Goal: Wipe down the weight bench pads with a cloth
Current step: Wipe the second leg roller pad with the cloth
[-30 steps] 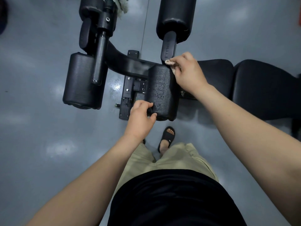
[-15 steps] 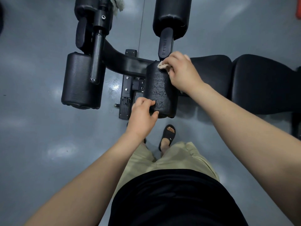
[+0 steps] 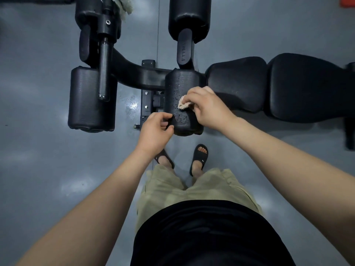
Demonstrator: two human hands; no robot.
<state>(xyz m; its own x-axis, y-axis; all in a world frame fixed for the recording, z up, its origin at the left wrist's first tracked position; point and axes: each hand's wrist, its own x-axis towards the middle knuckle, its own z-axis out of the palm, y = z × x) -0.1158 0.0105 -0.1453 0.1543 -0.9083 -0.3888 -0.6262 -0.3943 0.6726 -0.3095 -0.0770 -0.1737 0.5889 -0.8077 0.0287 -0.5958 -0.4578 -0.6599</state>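
A black roller pad (image 3: 181, 85) with wet droplets on it lies just in front of me, fixed to the bench frame. My right hand (image 3: 208, 107) grips a small pale cloth (image 3: 183, 104) and presses it on the near half of this pad. My left hand (image 3: 155, 131) holds the pad's near left end, fingers curled round its edge. To the right stretch the black seat pad (image 3: 236, 83) and back pad (image 3: 309, 87) of the bench.
Another roller pad (image 3: 90, 100) sits at the left, two more (image 3: 189, 16) farther off. A pale towel (image 3: 123, 6) hangs on the frame at the top. A metal foot plate (image 3: 148, 104) lies between the rollers. Grey floor all around; my sandalled feet (image 3: 198, 159) stand below the pad.
My right hand has slid the cloth from the far end of the roller pad toward its near end. My left hand stayed on the near left end.
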